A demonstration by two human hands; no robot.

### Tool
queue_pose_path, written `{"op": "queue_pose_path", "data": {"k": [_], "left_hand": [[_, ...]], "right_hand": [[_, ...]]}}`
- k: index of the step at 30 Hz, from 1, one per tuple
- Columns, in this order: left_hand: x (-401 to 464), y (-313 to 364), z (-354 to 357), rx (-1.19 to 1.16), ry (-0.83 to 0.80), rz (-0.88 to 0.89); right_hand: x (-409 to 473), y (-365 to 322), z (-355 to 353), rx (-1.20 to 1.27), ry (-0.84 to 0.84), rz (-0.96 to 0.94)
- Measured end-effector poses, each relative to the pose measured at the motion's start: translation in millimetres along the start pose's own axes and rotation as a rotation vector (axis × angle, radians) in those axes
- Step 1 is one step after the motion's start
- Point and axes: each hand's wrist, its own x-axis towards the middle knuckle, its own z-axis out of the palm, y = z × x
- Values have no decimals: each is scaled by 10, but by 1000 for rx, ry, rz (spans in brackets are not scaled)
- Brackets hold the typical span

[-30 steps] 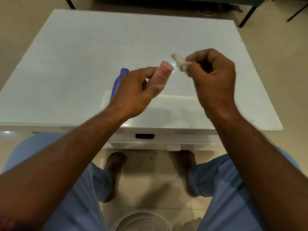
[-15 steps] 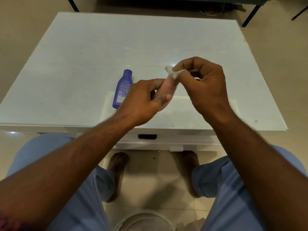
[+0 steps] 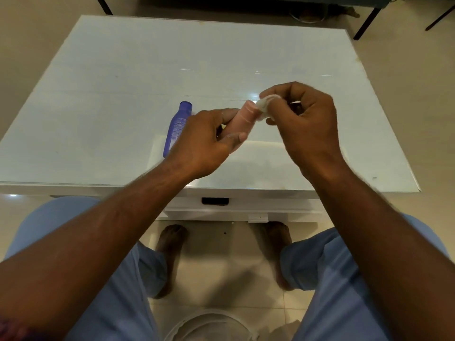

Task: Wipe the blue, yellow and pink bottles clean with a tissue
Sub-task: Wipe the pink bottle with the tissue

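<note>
Above the table (image 3: 98,107), tissue (image 3: 264,107) touches pink bottle (image 3: 242,118).

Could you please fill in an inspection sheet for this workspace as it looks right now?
Surface: white glass-topped table, glossy, with light reflections.
Job's things: pink bottle held above the table; tissue against its cap end; blue bottle lying flat on the table; yellow bottle not seen.
Clutter: nothing seen on the table.
Grippers: left hand grips the pink bottle; right hand pinches the tissue.
Cables: nothing seen.
Surroundings: tiled floor, dark furniture legs beyond the table, white round object between the knees.
</note>
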Motion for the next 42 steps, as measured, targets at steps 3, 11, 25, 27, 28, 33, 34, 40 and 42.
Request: {"op": "queue_pose_path", "data": {"k": [3,11,25,27,28,33,34,40,42], "left_hand": [[8,-32,5,44,-8,0],[-14,-61,65,19,8,-32],[1,-20,-15,102,15,38],[-10,-31,-2,116,18,47],[-16,-33,9,124,21,51],[-19,-29,26,114,38,33],[-24,-31,28,126,30,37],[-30,-52,39,133,16,18],[-31,-50,48,148,1,19]], "right_hand": [[-66,-18,17,-75,-64,-86],[-43,-13,10,-95,-60,-127],[-71,7,36,-44,-48,-102],[-57,16,34,-58,-27,-89],[-41,21,30,-54,-15,-73],[-59,5,37,-62,-34,-103],[-49,9,30,-63,-31,-90],[-59,2,20,-61,-65,-110],[-42,11,5,-79,-59,-68]]}}
